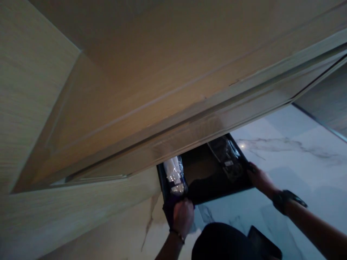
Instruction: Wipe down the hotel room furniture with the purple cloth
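A black open-topped box [160,178] lies low over the marble-look floor, its far side hidden under a wooden panel. Inside it, a clear-wrapped pale package [173,171] lies along the left wall, and a clear-wrapped dark package [227,157] lies along the right one. My left hand [184,216] is closed at the near left corner of the box, beside some dark purple material [171,202]; its fingertips are hidden. My right hand [258,180], with a dark watch on its wrist, grips the right wall near the front corner.
A large wooden cabinet panel [151,86] with a grooved lower edge slants above the box. Wooden side panels [32,79] stand at the left. White veined floor [292,151] spreads to the right. My dark-clothed leg [225,242] and a dark shoe [264,242] are below.
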The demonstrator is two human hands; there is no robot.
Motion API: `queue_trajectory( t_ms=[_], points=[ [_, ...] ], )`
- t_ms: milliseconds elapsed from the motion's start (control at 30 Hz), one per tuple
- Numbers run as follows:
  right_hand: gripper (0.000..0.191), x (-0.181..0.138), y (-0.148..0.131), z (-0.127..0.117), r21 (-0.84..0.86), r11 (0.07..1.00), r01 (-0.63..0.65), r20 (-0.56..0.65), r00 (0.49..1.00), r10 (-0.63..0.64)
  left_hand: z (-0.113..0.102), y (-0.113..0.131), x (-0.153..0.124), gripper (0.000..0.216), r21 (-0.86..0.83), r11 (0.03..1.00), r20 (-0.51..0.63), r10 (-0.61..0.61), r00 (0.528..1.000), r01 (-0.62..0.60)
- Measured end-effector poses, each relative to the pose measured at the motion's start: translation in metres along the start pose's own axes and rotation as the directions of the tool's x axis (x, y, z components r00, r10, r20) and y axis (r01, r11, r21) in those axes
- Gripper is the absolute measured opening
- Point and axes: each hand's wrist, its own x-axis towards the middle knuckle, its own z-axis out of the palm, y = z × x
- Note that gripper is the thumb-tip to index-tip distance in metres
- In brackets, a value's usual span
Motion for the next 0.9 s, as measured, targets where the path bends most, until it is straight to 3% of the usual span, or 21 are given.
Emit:
queue_trajectory(
  t_ms=[100, 167, 333, 667, 800, 900],
  points=[
    [0.055, 0.026, -0.018, -0.006, 0.045, 0.981, 0.187, -0.034, 0.982, -0.186, -0.025, -0.014, 0.024, 0.025, 0.04, 0.999, -0.051, 0.002, 0.999, 0.0],
    [0.055, 0.028, -0.02, -0.008, 0.044, 0.969, 0.242, -0.052, 0.969, -0.24, -0.037, -0.02, 0.037, 0.026, 0.05, 0.999, -0.085, 0.004, 0.996, 0.001],
    [0.047, 0.018, -0.018, -0.008, -0.012, 0.953, 0.303, -0.027, 0.953, -0.303, -0.045, -0.025, 0.051, 0.024, 0.064, 0.998, -0.161, -0.016, 0.987, 0.026],
    [0.05, 0.036, -0.027, -0.022, -0.08, 0.93, 0.36, 0.063, 0.933, -0.355, -0.061, -0.023, 0.068, 0.025, 0.083, 0.994, -0.202, -0.052, 0.978, 0.07],
    [0.06, 0.02, -0.031, -0.029, -0.065, 0.938, 0.342, 0.078, 0.938, -0.337, -0.069, -0.014, 0.056, 0.022, 0.087, 0.993, -0.214, -0.062, 0.975, 0.082],
    [0.053, 0.015, -0.041, -0.047, 0.001, 0.94, 0.342, 0.084, 0.937, -0.34, -0.082, -0.017, 0.015, 0.028, 0.005, 0.996, -0.35, -0.082, 0.933, 0.09]
  ],
)
